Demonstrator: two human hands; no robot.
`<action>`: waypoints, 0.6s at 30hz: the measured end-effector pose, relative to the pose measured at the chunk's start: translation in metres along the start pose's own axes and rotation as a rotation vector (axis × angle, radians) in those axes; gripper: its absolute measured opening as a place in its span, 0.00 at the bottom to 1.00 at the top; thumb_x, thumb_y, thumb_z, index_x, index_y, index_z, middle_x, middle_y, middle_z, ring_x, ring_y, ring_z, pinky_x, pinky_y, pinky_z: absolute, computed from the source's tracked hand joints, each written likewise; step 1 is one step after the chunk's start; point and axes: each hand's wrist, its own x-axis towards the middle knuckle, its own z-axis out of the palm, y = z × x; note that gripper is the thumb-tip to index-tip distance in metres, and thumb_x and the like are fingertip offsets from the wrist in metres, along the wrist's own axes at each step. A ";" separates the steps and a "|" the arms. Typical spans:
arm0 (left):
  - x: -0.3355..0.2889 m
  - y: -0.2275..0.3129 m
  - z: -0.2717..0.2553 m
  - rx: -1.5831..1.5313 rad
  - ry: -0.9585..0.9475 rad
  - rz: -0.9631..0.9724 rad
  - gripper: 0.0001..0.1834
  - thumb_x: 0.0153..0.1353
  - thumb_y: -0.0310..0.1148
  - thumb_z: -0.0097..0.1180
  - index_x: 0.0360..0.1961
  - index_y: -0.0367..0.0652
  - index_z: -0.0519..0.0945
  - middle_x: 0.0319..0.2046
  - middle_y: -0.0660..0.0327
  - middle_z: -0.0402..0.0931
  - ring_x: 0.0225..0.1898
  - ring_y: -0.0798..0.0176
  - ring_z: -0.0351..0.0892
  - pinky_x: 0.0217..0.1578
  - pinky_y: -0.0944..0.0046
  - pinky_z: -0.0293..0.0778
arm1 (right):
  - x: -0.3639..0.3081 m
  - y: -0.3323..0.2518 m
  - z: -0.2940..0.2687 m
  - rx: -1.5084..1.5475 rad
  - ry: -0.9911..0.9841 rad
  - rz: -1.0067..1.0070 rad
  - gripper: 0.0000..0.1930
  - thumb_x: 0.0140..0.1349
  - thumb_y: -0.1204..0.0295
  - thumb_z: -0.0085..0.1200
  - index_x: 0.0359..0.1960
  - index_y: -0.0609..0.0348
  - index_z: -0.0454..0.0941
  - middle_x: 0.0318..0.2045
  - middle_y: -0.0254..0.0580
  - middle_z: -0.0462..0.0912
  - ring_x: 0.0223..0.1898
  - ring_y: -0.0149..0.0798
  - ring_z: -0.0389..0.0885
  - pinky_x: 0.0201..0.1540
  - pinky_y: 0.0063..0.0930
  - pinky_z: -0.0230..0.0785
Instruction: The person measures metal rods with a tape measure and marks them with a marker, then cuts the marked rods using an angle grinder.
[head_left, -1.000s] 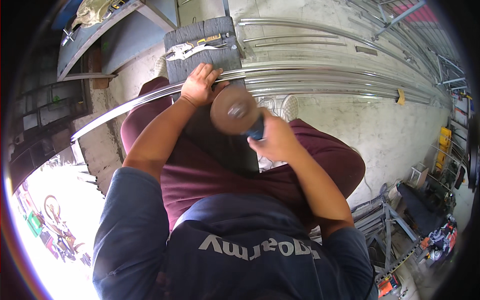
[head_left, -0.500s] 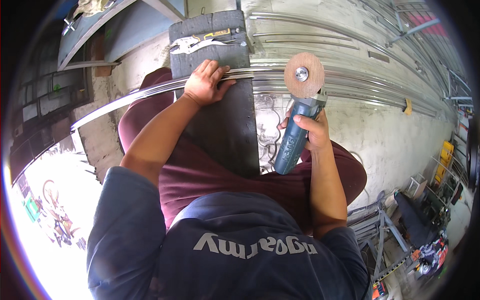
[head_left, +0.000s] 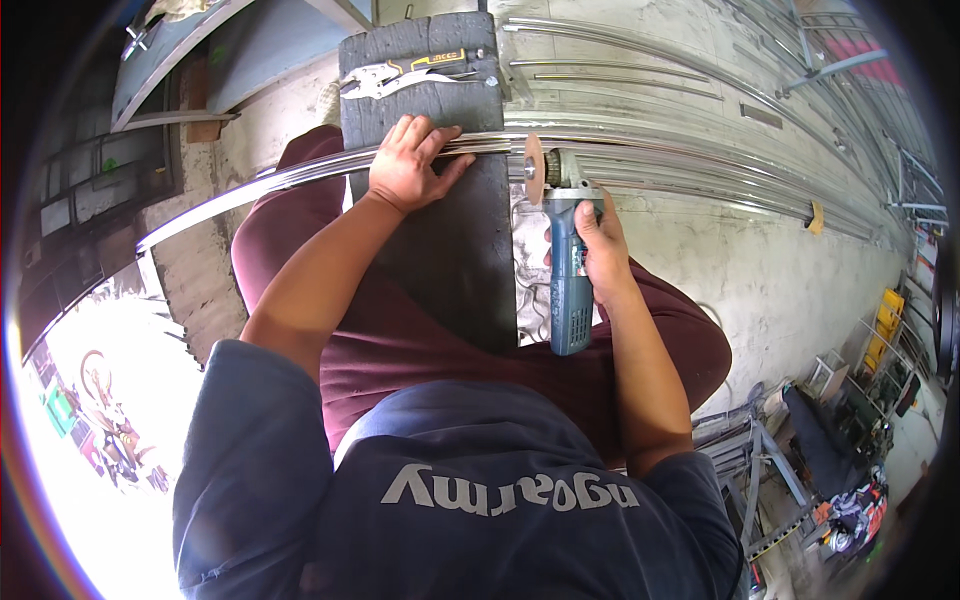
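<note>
My right hand (head_left: 602,245) is closed round the blue body of an angle grinder (head_left: 571,300). Its tan cutting disc (head_left: 535,168) stands edge-on, close to the shiny metal tubes (head_left: 490,143); whether it touches them I cannot tell. Those tubes lie crosswise over a dark padded bench (head_left: 440,260) between my legs. My left hand (head_left: 405,165) grips the tubes from above on the bench, with the fingers over their far side and the thumb along the near side. Beyond it, locking pliers (head_left: 400,80) with silver jaws lie on the bench.
More long metal tubes (head_left: 620,48) lie on the floor at the far right. A yellow tag (head_left: 815,217) hangs on the tubes' right end. A metal frame (head_left: 765,450) and piled gear stand at the lower right, and a grey metal table (head_left: 180,60) at the upper left.
The grinder has turned so its disc went from facing up to edge-on, and it has shifted left toward the bench. My left hand stays on the tubes.
</note>
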 end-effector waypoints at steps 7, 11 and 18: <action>0.003 0.003 0.001 -0.019 -0.021 -0.033 0.24 0.57 0.51 0.75 0.46 0.46 0.88 0.35 0.58 0.75 0.40 0.50 0.78 0.43 0.53 0.79 | 0.002 -0.002 0.007 -0.230 0.086 -0.021 0.46 0.70 0.40 0.61 0.77 0.56 0.55 0.37 0.45 0.82 0.30 0.37 0.84 0.28 0.36 0.83; 0.004 0.002 0.002 -0.026 0.010 -0.025 0.24 0.57 0.51 0.76 0.46 0.46 0.88 0.35 0.58 0.75 0.39 0.49 0.78 0.42 0.53 0.79 | 0.005 -0.008 0.016 -0.148 0.094 0.045 0.42 0.69 0.48 0.68 0.73 0.60 0.60 0.39 0.46 0.81 0.30 0.35 0.84 0.26 0.35 0.83; 0.003 0.001 0.001 -0.019 0.005 -0.021 0.23 0.55 0.50 0.77 0.46 0.47 0.88 0.35 0.58 0.75 0.38 0.49 0.78 0.42 0.53 0.79 | 0.011 -0.009 0.021 -0.150 0.098 0.044 0.39 0.69 0.52 0.70 0.69 0.66 0.64 0.40 0.45 0.81 0.30 0.32 0.83 0.25 0.31 0.81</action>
